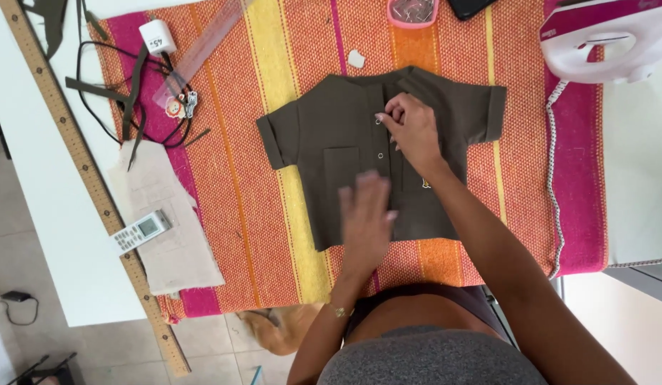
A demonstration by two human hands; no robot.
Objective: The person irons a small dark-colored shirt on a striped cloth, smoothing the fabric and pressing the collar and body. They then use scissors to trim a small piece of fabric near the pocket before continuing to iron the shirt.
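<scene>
A small dark olive shirt [345,142] with short sleeves, a chest pocket and snap buttons lies flat on a striped orange, yellow and pink cloth [274,235]. My right hand [411,128] rests on the shirt's button placket near the collar, fingers curled and pinching the fabric there. My left hand [366,217] is flat, fingers together and blurred, over the shirt's lower hem just below the pocket.
A white and pink iron [609,39] stands at the top right. A long wooden ruler [81,164], a remote control [141,230], a beige fabric piece [171,221], black cords, a clear ruler [199,46] and a pink pin dish [412,12] lie around. An orange animal [281,329] lies under the table.
</scene>
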